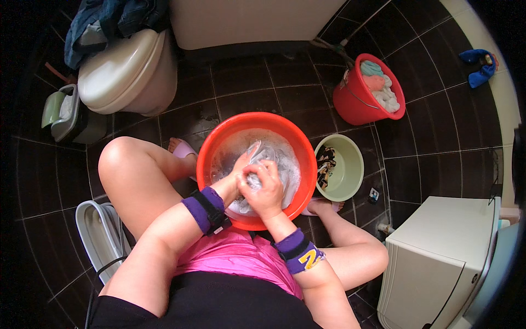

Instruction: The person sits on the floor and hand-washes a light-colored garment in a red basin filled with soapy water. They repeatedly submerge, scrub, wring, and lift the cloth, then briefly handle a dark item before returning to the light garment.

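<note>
A red plastic basin [205, 164] stands on the tiled floor between my legs, holding soapy water and a whitish wet cloth [289, 185]. Over its middle my right hand [265, 189] has its fingers curled round a wet bunch of the cloth. My left hand [242, 164] is pressed against it from the left, partly hidden behind the bunch, with cloth at its fingers. Both hands are wet with suds. A purple wristband is on each forearm.
Right of the basin are a pale green tub [345, 168] with patterned cloth and a red bucket [349, 105] of laundry. A toilet [123, 78] with denim on its lid, a bin [70, 119], a grey-white plastic tub [88, 234] and a white cabinet [427, 255] stand around.
</note>
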Motion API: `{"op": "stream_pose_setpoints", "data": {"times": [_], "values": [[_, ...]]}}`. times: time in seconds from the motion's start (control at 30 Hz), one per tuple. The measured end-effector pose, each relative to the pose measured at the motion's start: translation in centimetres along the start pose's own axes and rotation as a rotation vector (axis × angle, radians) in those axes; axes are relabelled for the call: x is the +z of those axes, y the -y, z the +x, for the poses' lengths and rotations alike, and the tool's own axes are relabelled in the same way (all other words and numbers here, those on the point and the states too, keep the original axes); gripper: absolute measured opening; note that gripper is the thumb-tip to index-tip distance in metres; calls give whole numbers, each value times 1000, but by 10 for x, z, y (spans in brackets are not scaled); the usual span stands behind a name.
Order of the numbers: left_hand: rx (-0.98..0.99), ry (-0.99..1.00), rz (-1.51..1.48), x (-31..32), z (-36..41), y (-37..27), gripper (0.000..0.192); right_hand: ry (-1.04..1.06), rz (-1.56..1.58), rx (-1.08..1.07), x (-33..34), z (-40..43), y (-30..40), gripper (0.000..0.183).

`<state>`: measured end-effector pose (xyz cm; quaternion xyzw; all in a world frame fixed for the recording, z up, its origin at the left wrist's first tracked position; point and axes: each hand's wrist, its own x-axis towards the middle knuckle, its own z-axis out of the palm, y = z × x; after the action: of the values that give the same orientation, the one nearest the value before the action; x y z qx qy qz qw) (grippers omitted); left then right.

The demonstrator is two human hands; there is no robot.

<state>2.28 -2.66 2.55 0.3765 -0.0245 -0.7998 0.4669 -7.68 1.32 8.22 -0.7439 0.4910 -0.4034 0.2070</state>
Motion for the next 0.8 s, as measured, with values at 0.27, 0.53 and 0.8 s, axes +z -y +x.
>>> {"op": "stream_pose_setpoints", "data": {"times": [0.27, 0.53, 0.8], "values": [[39, -146, 266, -5, 9, 37, 44, -103, -151, 253, 4, 12, -30, 18], [-79, -81, 108, 0, 7, 35, 30, -32, -197, 309, 2, 11, -29, 11], [-158, -49, 42, 4, 0, 24, 30, -68, -213, 323, -1, 8, -25, 20]]}}
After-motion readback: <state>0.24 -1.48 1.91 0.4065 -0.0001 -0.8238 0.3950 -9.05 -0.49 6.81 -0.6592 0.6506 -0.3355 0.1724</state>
